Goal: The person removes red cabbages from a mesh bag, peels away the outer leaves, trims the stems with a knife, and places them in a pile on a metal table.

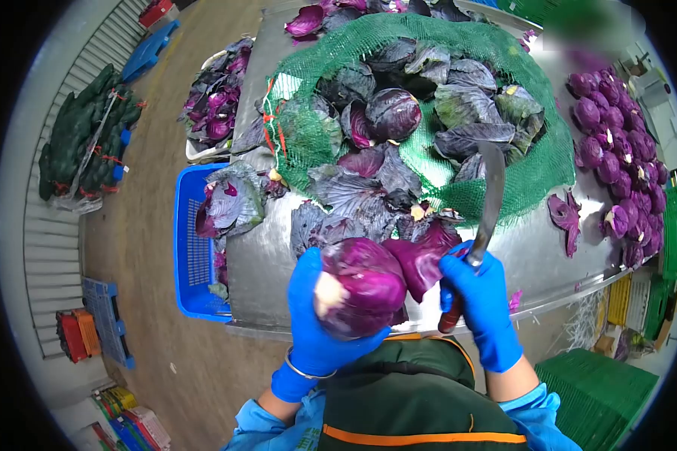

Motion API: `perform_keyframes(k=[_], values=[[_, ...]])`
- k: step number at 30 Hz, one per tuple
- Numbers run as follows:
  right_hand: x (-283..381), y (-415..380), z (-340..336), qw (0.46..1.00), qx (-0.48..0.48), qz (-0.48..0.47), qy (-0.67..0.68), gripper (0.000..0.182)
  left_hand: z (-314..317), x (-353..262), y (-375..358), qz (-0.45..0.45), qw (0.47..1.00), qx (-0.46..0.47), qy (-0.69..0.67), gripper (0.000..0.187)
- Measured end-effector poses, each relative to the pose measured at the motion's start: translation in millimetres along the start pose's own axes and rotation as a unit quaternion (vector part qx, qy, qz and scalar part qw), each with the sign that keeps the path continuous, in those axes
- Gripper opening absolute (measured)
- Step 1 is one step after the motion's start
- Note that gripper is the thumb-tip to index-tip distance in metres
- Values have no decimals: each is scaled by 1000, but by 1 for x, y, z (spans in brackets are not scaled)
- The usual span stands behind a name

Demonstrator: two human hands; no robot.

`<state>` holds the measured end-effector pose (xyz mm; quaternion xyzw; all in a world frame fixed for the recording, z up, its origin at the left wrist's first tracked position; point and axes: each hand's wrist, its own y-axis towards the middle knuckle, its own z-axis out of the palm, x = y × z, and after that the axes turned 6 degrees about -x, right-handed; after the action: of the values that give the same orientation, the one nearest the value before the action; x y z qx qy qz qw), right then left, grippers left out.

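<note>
In a blue glove, my left hand [308,338] grips a red cabbage [365,282] whose pale cut stem faces left. My right hand [478,301], gloved too, is closed round the handle of a knife [491,203], its curved blade pointing up and away. A loose purple cabbage leaf [421,263] spans from the cabbage to my right fingers. Just beyond lie dark outer leaves [365,192] on the metal table [259,282]. Behind them an opened green mesh sack [534,165] holds leaves and another red cabbage [393,115].
A blue basket [192,289] with leaves stands at the table's left edge, near a white crate [203,155] of leaves. Peeled red cabbages [617,143] are piled at the right. Filled mesh sacks [83,139] lie by the left wall. Green stacked material [598,387] is at lower right.
</note>
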<state>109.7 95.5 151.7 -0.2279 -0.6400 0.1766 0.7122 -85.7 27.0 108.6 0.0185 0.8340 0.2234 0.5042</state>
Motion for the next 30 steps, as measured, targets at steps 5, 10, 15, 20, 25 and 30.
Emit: perform_keyframes(k=[5, 10, 15, 20, 25, 30], values=[[-27, 27, -35, 971, 40, 118, 204, 17, -15, 10, 1, -430, 716, -116, -539, 92], [-49, 59, -60, 969, -51, -28, -241, 16, -13, 20, 4, -486, 382, -131, -775, 93], [-22, 29, -20, 992, -21, -100, -77, 48, -15, 4, 14, -450, 551, -100, -695, 95], [-70, 23, -7, 916, 216, 162, 295, 69, 5, -17, 31, -204, 933, 109, -275, 116], [-89, 15, -64, 938, 277, -23, 209, 74, 42, -37, 52, -7, 942, 294, -159, 104], [-103, 10, -105, 910, 183, -21, 371, 56, 85, -69, 34, 386, 856, 339, -51, 53]])
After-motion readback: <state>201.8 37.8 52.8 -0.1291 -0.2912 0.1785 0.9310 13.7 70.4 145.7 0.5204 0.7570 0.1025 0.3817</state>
